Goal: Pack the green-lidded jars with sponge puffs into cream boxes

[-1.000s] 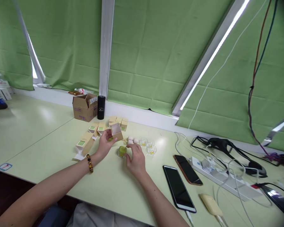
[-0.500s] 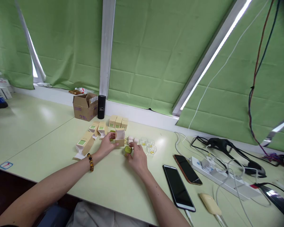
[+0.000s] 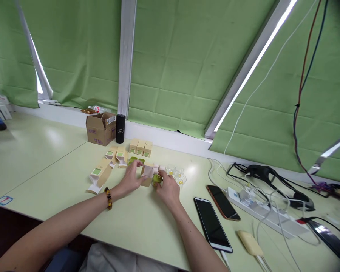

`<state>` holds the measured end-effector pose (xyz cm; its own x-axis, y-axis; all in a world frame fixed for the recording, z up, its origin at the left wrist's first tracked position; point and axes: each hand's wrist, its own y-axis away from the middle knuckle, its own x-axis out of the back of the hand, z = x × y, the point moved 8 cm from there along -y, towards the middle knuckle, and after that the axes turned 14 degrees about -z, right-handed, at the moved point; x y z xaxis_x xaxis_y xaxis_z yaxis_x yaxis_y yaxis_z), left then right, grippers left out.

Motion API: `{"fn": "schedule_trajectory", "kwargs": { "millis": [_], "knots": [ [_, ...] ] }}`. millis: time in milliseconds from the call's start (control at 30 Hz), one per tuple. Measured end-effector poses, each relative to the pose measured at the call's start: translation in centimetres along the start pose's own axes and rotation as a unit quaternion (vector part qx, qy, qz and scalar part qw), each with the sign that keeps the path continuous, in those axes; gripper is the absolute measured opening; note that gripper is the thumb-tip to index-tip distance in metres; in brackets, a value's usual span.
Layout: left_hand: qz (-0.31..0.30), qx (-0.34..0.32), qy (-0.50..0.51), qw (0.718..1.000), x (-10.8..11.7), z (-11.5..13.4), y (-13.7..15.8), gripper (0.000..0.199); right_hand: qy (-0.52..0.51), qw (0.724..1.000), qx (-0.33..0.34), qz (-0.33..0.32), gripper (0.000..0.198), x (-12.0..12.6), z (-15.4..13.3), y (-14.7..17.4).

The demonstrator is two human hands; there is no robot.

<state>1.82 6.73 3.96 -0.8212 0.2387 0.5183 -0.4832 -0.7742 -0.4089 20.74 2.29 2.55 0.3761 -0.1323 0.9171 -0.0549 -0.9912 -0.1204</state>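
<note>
A small open cardboard box [image 3: 146, 177] is gripped at its left side by my left hand [image 3: 130, 177]; its white inside shows. Close beside the box, my right hand [image 3: 169, 189] pinches a small round green object [image 3: 157, 178], partly covered by the fingers. Behind my left hand sit several green pieces [image 3: 134, 160]. Small pale pink pieces [image 3: 159, 167] lie just beyond the green object. To the right of them are several clear cups [image 3: 179, 174] with yellow spots inside. Left of my left hand, a larger open box [image 3: 101, 170] lies with its flap out, near two smaller open boxes [image 3: 121, 154].
Three closed small boxes [image 3: 141, 147] stand at the back, near a black bottle [image 3: 120, 129] and a brown carton [image 3: 101, 129]. On the right are two phones [image 3: 213, 224], a power strip [image 3: 268, 211], cables and a yellow case [image 3: 249, 243].
My left hand has brought the box slightly right and lower, tilting it. The green object in my right hand has come up beside the box. More green pieces show behind.
</note>
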Motion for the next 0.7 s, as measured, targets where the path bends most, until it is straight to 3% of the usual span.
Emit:
{"fn": "schedule_trajectory", "kwargs": {
  "millis": [100,167,300,533,700],
  "knots": [
    [0.023,-0.07,-0.013,0.997,0.4,1.8,0.1,0.025,0.009,1.0,-0.001,0.002,0.049,0.1,-0.2,0.1],
    [0.006,-0.078,-0.021,0.997,0.1,2.0,0.0,0.014,0.013,1.0,0.0,0.004,0.046,0.1,-0.3,0.1],
    [-0.036,-0.043,-0.018,0.998,-0.8,0.6,-0.4,0.028,0.019,1.0,-0.003,-0.001,0.044,0.0,-0.3,0.2],
    [0.006,-0.034,0.03,0.999,-0.2,-0.6,-0.5,0.032,0.01,1.0,0.009,0.008,0.048,0.1,-0.2,0.1],
    [0.003,-0.013,0.073,0.997,0.1,-0.9,-0.4,0.036,-0.001,1.0,0.01,0.007,0.047,0.0,0.0,0.0]
  ]
}}
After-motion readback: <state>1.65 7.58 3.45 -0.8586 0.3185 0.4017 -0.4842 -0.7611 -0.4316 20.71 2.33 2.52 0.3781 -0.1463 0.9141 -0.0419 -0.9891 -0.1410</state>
